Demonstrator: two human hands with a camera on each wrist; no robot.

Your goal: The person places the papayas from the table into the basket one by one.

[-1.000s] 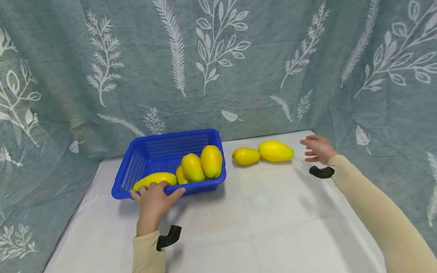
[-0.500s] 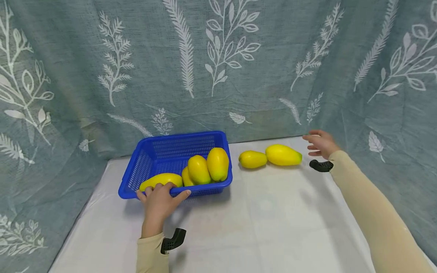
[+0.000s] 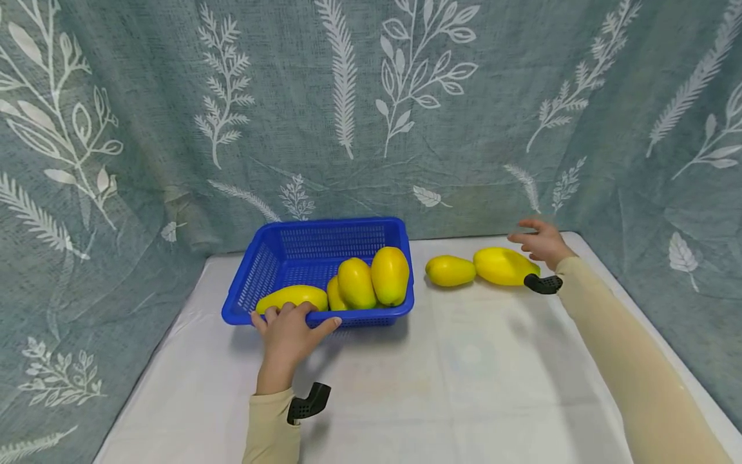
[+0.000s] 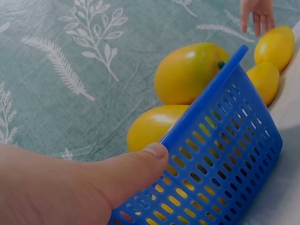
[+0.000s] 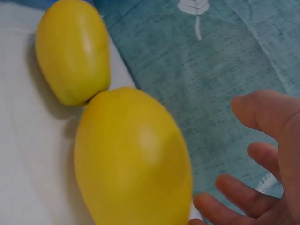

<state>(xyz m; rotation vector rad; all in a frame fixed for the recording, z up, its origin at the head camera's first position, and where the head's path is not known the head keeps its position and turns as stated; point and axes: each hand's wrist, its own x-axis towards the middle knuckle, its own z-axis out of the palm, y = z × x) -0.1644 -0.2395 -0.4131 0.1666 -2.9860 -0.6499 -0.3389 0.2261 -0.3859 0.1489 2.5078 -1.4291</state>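
Left hand (image 3: 290, 338) on basket (image 3: 333, 241), right hand (image 3: 542, 245) by yellow fruit (image 3: 500, 266)
Left fingers pinch the basket's edge at seven o'clock; right fingers spread at the fruit's two o'clock

Beige left sleeve (image 3: 270, 425) is wrinkling slightly, matching right sleeve (image 3: 628, 354) is fitting smoothly, bent black left holder (image 3: 309, 403) is showing small holes, similar right holder (image 3: 542, 284) is curving

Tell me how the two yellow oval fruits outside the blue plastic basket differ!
The small yellow oval fruit is shorter and slimmer than the big yellow oval fruit. The small one is nearer the blue plastic basket, the big one nearer the right hand. Both lie on the white surface.
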